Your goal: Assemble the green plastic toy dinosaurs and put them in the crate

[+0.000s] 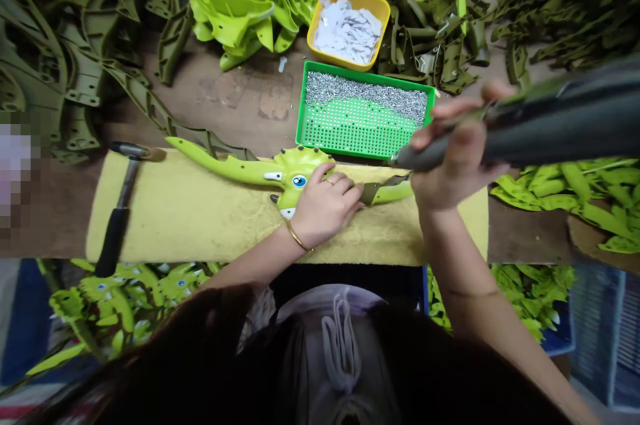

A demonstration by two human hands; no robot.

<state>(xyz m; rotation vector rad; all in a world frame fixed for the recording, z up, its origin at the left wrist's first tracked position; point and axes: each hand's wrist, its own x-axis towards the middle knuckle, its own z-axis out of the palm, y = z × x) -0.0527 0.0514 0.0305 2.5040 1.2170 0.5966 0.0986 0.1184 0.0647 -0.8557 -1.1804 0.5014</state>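
Observation:
A lime-green plastic dinosaur-head toy (pixel 293 162) with a blue eye, white horns and a long curved arm at each side lies on the yellow cloth. My left hand (pixel 327 202) rests over its middle, fingers bent round it and holding it down. A dark olive part (pixel 370 193) shows just right of my fingers. My right hand (pixel 457 158) grips a dark power screwdriver (pixel 555 122), held almost level above the toy's right arm. Its body is smeared by motion. The tool's tip points left, near the front edge of the green basket (pixel 303 115), apparently clear of the toy.
A black-handled hammer (pixel 120 212) lies on the left of the yellow cloth (pixel 200 225). Small screws (pixel 365 92) fill the basket's back. Behind stands a yellow tub (pixel 316 45) of white pieces. Olive parts (pixel 90 32) and green shells (pixel 235 5) are heaped around; bins below hold more.

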